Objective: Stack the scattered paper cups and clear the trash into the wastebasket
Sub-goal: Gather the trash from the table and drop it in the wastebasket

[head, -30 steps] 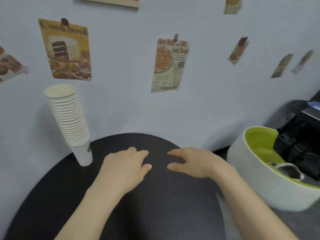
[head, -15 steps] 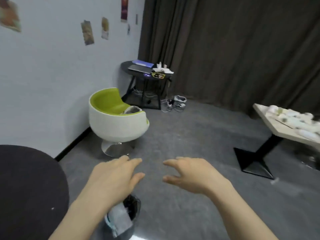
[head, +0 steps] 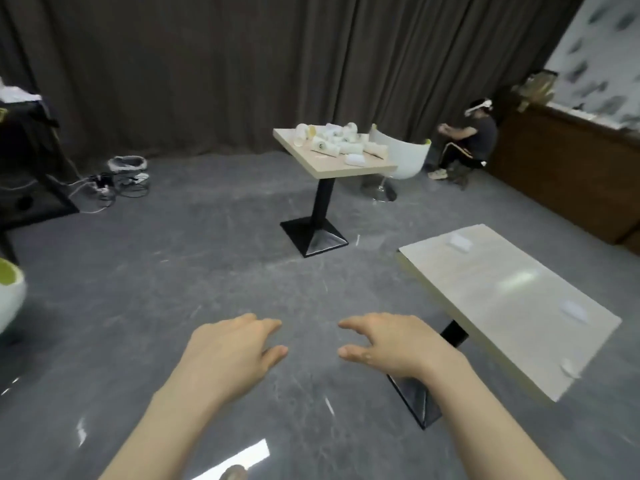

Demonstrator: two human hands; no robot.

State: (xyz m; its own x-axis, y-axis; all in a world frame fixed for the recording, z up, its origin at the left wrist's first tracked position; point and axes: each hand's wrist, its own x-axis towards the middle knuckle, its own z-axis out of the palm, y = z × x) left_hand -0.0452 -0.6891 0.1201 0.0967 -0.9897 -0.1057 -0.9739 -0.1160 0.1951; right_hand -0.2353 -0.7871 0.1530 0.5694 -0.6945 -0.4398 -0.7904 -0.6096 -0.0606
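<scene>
My left hand (head: 232, 351) and right hand (head: 391, 344) were spread wide, empty; beyond them, cups (head: 332, 142) lying loose on the far table (head: 346, 166) risked rolling off.

Dark brown pleated curtains (head: 207, 71) back a glossy grey marbled floor (head: 173, 271); a long dark wooden sideboard (head: 568, 174) lines the right wall.

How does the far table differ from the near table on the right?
The far table is heaped with scattered paper cups; the near table carries only a few small white scraps. A white chair stands behind the far table; none shows by the near table. Both have pale tops on black pedestals.
</scene>
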